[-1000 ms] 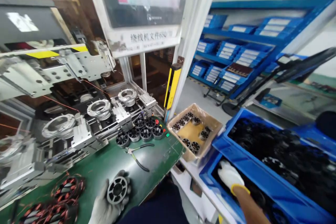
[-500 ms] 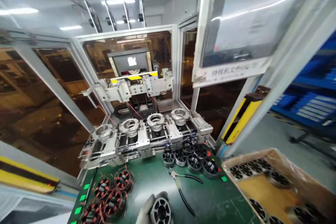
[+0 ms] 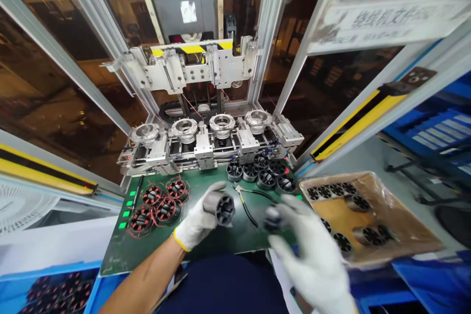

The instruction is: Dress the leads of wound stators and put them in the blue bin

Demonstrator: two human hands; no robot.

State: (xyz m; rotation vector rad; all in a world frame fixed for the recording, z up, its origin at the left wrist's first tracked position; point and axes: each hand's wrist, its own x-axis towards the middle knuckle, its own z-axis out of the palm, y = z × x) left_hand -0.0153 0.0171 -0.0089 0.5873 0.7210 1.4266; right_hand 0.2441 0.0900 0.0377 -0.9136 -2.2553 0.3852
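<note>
My left hand [image 3: 198,221], in a white glove with a yellow cuff, is wrapped round a grey motor stator core [image 3: 220,208] with dark slots, tilted with one end toward the right. To its right, my white-gloved right hand [image 3: 312,240] is smeared by motion. A dark round part [image 3: 273,219], equally blurred, shows between that thumb and fingers; its kind is unclear. Pliers [image 3: 245,198] with dark handles lie open on the green table [image 3: 235,243] between the hands. Several bare stator cores [image 3: 265,178] stand behind the pliers, and several copper-wound stators [image 3: 165,210] lie at left.
A winding machine [image 3: 204,144] with ring-shaped holders spans the table's back. At right, a cardboard box [image 3: 401,235] holds more cores. A blue bin [image 3: 91,282] with wound stators stands lower left. Yellow-and-black sensor bars [image 3: 349,120] flank the sides.
The view has tipped downward. My left hand still holds the stator core, now turned to show its side. My right hand has come into view with the dark round part.
</note>
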